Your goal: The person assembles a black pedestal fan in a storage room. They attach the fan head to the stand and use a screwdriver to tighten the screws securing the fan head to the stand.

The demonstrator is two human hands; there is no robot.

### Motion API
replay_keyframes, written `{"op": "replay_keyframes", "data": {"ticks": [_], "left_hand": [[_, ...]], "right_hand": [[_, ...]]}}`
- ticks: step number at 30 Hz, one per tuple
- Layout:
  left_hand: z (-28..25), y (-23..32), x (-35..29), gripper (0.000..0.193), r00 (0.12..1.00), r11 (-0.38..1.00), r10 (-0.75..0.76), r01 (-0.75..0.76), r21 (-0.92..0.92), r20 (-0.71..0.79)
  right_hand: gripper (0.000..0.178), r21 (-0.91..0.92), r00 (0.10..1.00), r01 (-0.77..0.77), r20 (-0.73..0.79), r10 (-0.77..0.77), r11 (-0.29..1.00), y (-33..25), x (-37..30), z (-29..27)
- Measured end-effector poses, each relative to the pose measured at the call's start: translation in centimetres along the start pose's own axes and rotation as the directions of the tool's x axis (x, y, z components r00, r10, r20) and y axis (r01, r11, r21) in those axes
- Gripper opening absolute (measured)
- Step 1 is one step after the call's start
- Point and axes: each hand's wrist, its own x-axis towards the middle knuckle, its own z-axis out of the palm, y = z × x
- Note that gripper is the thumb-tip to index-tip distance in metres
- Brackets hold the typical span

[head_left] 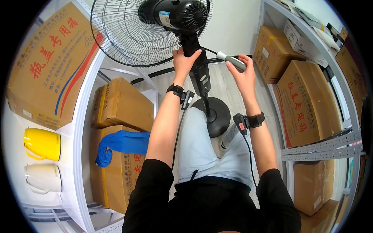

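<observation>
Clasps black pedestal fan (pixel 201 73) in left grip (pixel 185 63), wire-caged above it; holds grey-handled, white-collared screwdriver (pixel 232 61) in right grip (pixel 246 76).

Looks like a storeroom, lined both sides with metal shelving (pixel 322 153) holding large cardboard boxes (pixel 130 104), a yellow jug (pixel 46 144) and a white jug (pixel 44 177).

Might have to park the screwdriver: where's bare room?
Floor between fan base and right-hand shelving; narrow shelf strip right of the yellow jug. Crowded: fan neck, with left hand and screwdriver; right-hand shelving, stacked with cartons.
</observation>
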Motion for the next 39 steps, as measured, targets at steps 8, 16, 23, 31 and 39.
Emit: {"op": "replay_keyframes", "data": {"ticks": [8,16,23,31,39], "left_hand": [[-0.4,0.0,0.3,0.068,0.999,0.999,0.017,-0.016,-0.028,0.035],[-0.4,-0.2,-0.1,0.067,1.0,1.0,-0.011,0.012,-0.018,0.029],[-0.2,0.5,-0.3,0.066,1.0,1.0,-0.005,0.005,-0.012,0.014],[-0.5,0.0,-0.1,0.068,1.0,1.0,0.005,-0.005,0.001,0.011],[-0.5,0.5,-0.2,0.07,1.0,1.0,-0.001,0.002,-0.014,0.021]], "right_hand": [[0.039,-0.17,0.972,0.228,0.092,-0.215,0.959,-0.5,-0.6,-1.0],[0.047,-0.018,0.897,-0.372,0.253,0.364,0.928,-4.3,0.1,-1.7],[0.038,-0.037,0.999,0.021,-0.042,-0.022,0.999,-0.8,-0.8,0.1],[0.03,0.025,0.991,0.134,-0.027,-0.133,0.991,-0.2,-1.1,0.3],[0.034,-0.078,0.997,0.038,0.073,-0.032,0.996,-0.5,-0.7,-0.4]]}}
